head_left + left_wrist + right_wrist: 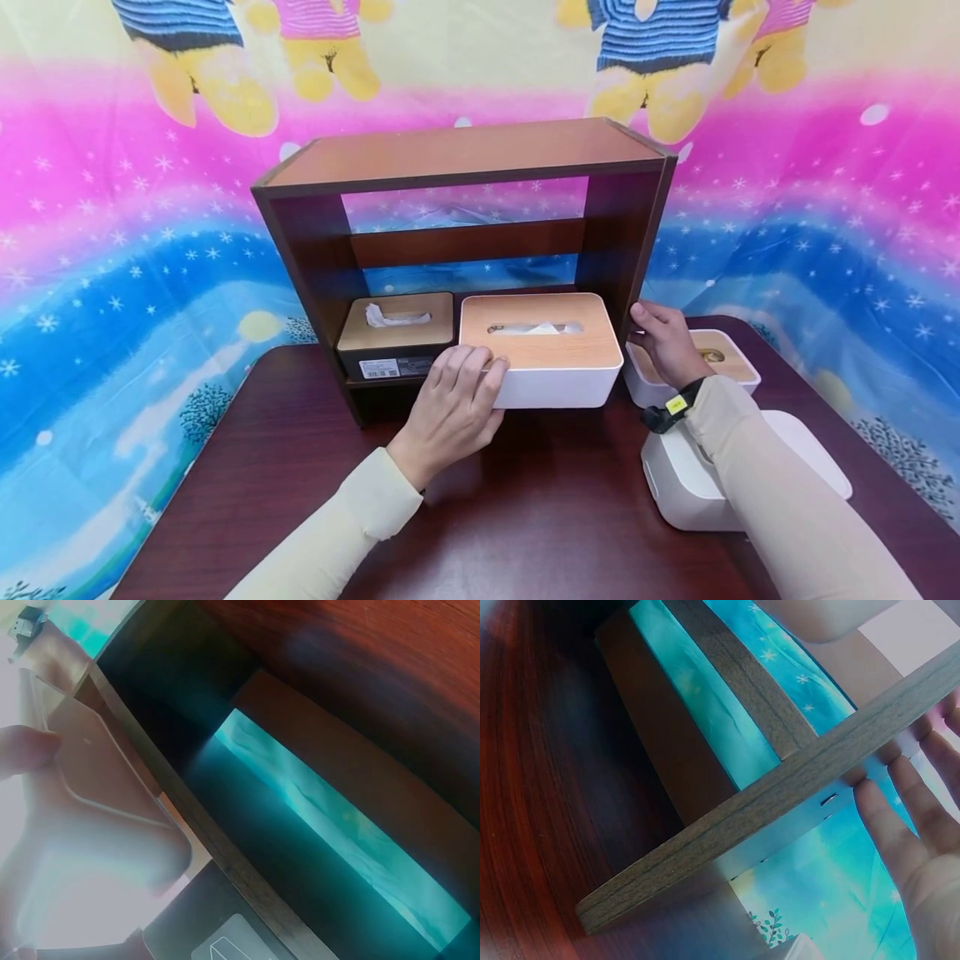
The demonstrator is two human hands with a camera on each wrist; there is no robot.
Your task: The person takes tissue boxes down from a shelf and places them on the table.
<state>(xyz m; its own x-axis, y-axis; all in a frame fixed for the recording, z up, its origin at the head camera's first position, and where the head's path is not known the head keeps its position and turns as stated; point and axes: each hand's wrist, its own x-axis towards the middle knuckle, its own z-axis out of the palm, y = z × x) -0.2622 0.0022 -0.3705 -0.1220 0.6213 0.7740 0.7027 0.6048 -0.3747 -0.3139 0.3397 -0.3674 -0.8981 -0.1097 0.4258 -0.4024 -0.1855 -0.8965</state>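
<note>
A white tissue box with a wood-look lid sits in the right half of the shelf's opening, its front jutting past the shelf edge. My left hand grips its front left corner, fingertips over the lid's rim. In the left wrist view, a finger shows against the pale box. My right hand touches the outside of the brown shelf's right panel. Its fingers reach out fairly straight to that panel in the right wrist view.
A black tissue box with a wood-look lid occupies the shelf's left half. Right of the shelf stand another white, wood-lidded box and, nearer, a white box partly behind my right sleeve. A printed cloth hangs behind the dark red table.
</note>
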